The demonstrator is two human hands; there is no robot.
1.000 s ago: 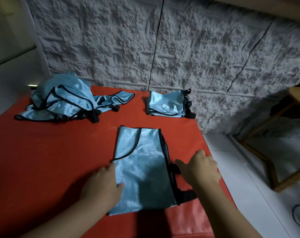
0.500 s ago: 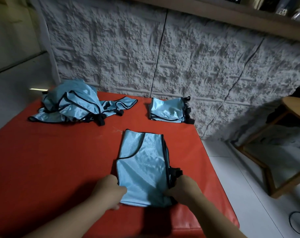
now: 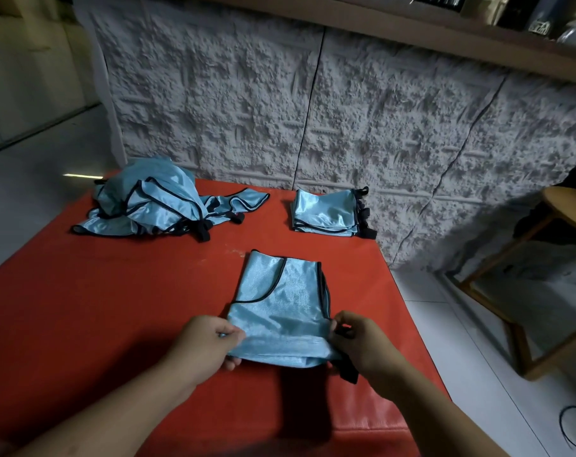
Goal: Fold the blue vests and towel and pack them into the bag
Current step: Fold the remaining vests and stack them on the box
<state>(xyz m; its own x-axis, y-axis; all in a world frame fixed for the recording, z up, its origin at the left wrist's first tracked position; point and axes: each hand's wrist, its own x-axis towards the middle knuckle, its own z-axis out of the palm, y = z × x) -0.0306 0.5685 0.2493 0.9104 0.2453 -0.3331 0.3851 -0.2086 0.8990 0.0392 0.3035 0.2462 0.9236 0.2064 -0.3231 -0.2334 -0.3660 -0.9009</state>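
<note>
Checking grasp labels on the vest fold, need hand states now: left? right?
Left hand: closed, pinching the near left corner of the vest.
Right hand: closed, pinching the vest's near right corner.

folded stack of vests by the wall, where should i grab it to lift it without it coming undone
Probably take the folded stack by its two short sides, one hand on the left edge and one on the right edge, where the black straps bunch. Come in from the near side, since the wall stands just behind it. Slide fingers under the bottom layer so every layer rises together.
</note>
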